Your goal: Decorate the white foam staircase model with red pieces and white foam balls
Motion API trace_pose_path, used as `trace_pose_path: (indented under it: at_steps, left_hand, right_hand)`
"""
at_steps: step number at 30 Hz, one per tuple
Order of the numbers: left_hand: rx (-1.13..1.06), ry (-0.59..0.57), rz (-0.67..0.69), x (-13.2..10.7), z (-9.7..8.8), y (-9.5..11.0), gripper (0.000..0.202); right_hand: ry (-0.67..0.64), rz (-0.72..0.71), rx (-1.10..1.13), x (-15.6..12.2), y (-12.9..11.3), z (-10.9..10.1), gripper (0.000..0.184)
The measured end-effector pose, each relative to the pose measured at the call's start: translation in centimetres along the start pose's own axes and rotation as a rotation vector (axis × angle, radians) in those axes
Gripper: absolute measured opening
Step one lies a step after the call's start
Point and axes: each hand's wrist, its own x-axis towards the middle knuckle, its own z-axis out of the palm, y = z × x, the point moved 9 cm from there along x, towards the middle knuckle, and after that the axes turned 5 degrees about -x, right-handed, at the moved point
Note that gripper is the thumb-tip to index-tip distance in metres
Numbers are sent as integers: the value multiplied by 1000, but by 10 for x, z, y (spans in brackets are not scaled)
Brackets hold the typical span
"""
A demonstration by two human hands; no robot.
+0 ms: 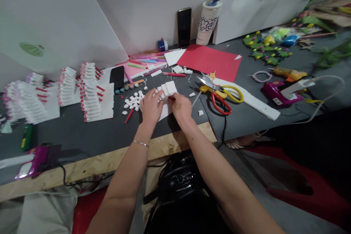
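My left hand (151, 106) is closed over the left side of a white stepped foam piece (169, 88), steadying it on the dark table. My right hand (182, 106) has its fingers pinched together at the piece's right edge; what lies between the fingertips is too small and hidden to make out. White pebble-like bits (133, 99) are gathered left of my left hand, and a thin red stick (128, 116) lies beside them. To the right of my right hand rest scissors (221, 90) with one yellow and one red handle loop, blades apart, over a yellow glue gun (205, 88).
Finished-looking white stepped pieces with red sticks (98, 106) stand at the left. Behind my hands are a black phone (117, 76), red paper (211, 60), a patterned cup (207, 23) and an upright phone (184, 27). Purple power strips (279, 93) and cables lie near the edges.
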Motion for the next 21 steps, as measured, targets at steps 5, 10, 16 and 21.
trace_pose_path:
  at_steps: [5, 10, 16, 21]
  left_hand:
    - [9, -1, -10, 0, -1, 0, 43]
    - [17, -2, -11, -1, -1, 1, 43]
    - [19, 17, -2, -2, -3, 0, 42]
    - [15, 40, -8, -2, -1, -3, 41]
  right_hand:
    - [-2, -11, -5, 0, 1, 1, 23]
    - [0, -30, 3, 0, 0, 0, 24]
    - [10, -46, 29, -8, 11, -12, 22]
    - [90, -91, 79, -14, 19, -32, 22]
